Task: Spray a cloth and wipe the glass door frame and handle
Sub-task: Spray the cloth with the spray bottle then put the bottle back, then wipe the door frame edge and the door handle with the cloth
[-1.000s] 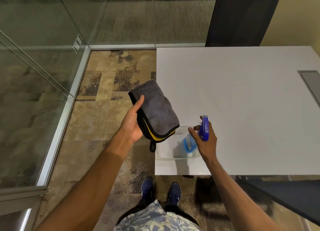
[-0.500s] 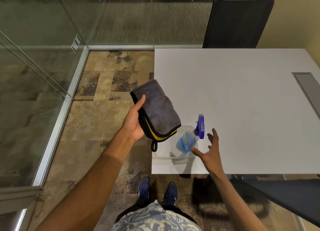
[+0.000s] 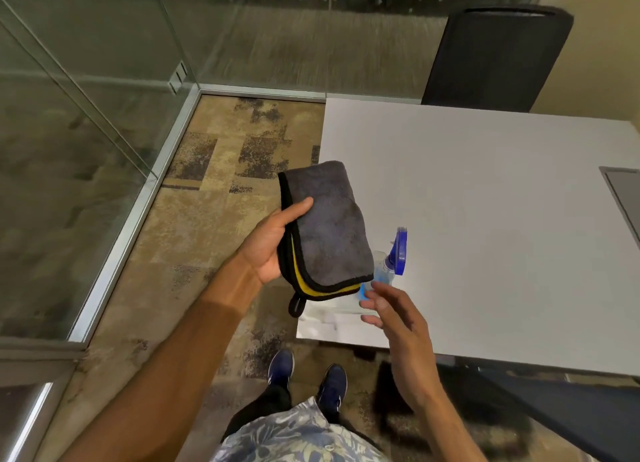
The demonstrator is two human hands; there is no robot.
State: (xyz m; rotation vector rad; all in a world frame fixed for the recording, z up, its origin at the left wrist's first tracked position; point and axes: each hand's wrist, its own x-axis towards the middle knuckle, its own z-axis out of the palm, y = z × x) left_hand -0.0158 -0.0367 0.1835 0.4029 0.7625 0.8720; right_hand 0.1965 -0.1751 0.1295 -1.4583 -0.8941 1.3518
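My left hand (image 3: 268, 245) holds a folded grey cloth (image 3: 329, 226) with black trim and a yellow underside, thumb on top, over the table's near-left corner. A spray bottle (image 3: 393, 260) with blue liquid and a blue trigger head stands in a clear tray (image 3: 325, 314) on the white table (image 3: 485, 219), partly hidden by the cloth. My right hand (image 3: 391, 312) hovers open just below the bottle, fingers spread, holding nothing. The glass door (image 3: 69, 132) with its metal frame (image 3: 138, 205) runs along the left.
A black office chair (image 3: 491, 59) stands behind the table. A grey cable hatch (image 3: 623, 194) is set into the table at the right edge. Patterned carpet (image 3: 207, 219) lies between the glass wall and the table; my blue shoes (image 3: 304, 378) are below.
My right hand let go of the spray bottle, left it standing in the tray and drew back toward me. The cloth shifted slightly right, over the bottle.
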